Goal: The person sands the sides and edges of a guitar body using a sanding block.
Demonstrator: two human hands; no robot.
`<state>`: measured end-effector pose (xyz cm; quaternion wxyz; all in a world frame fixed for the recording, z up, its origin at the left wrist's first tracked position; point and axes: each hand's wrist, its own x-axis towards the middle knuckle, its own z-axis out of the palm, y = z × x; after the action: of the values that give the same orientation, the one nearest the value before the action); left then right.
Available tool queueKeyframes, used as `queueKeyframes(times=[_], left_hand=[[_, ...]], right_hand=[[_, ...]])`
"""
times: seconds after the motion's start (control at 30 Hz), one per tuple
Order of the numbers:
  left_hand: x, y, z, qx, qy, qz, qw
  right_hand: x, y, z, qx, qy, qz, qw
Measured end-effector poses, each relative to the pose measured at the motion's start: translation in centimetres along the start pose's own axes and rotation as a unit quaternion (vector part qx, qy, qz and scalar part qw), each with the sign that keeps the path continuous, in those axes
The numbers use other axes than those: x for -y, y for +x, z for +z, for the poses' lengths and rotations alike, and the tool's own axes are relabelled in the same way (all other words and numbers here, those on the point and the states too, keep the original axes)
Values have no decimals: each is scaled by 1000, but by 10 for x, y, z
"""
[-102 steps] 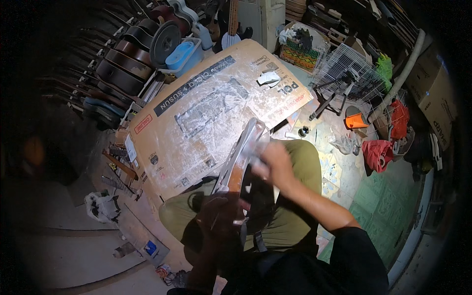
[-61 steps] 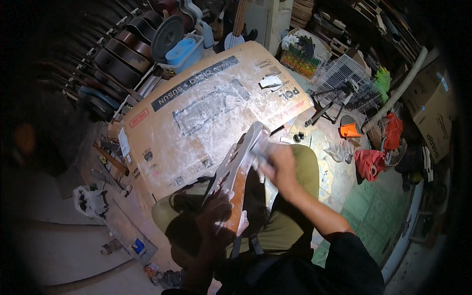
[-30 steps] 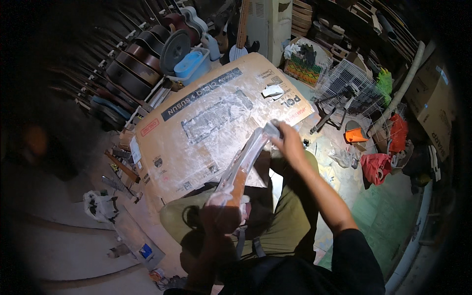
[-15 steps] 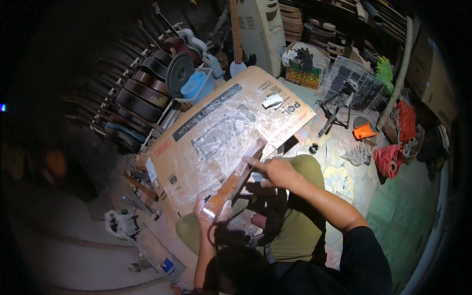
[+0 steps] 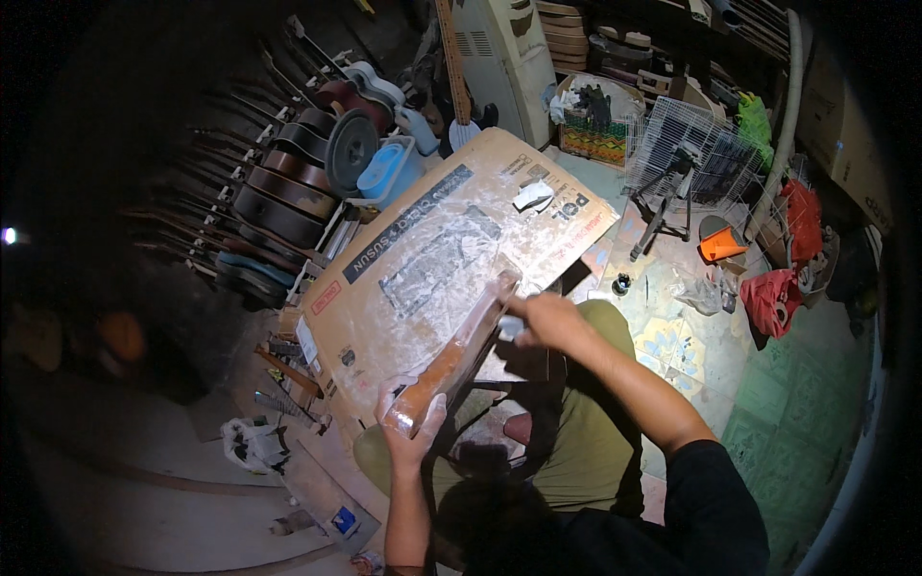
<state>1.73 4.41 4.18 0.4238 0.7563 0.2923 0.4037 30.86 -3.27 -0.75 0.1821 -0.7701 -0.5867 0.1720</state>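
A long, glossy brown wooden piece [image 5: 444, 370] slants over my lap, its near end low and its far end over the cardboard. My left hand [image 5: 415, 415] is wrapped round the near end from below, thumb on one side and fingers on the other. My right hand [image 5: 545, 322] is at the far end, its bent fingers pressed against the edge of the wood. Something pale shows under these fingers, too blurred to name. Beneath the piece lies a large flat cardboard sheet [image 5: 384, 331], smeared with white dust.
A small white scrap [image 5: 533, 197] lies on the cardboard. Guitars [image 5: 279, 206] stand in a row at the left, beside a blue tub [image 5: 382, 168]. To the right are a wire cage [image 5: 691, 144], an orange scoop-like thing [image 5: 722, 244], a small dark bottle [image 5: 621, 283] and a red bag [image 5: 770, 302].
My right hand has slid toward the far end of the wooden piece, and its outstretched index finger is now bent. The left hand keeps its hold. The whole view has shifted slightly.
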Motion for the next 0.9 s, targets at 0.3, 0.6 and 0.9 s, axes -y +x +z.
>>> queueKeyframes(times=[0.3,0.6,0.9], left_hand=[[22,5,-11,-51,-51,-43,996],[25,46,-23,-111,-27,-43,993],[34,43,16,-149,-118,-96,977]], right_hand=[[-41,47,56,68,124,76,987],[-1,32,58,133,705,87,691],[-7,28,55,144,904,28,403]])
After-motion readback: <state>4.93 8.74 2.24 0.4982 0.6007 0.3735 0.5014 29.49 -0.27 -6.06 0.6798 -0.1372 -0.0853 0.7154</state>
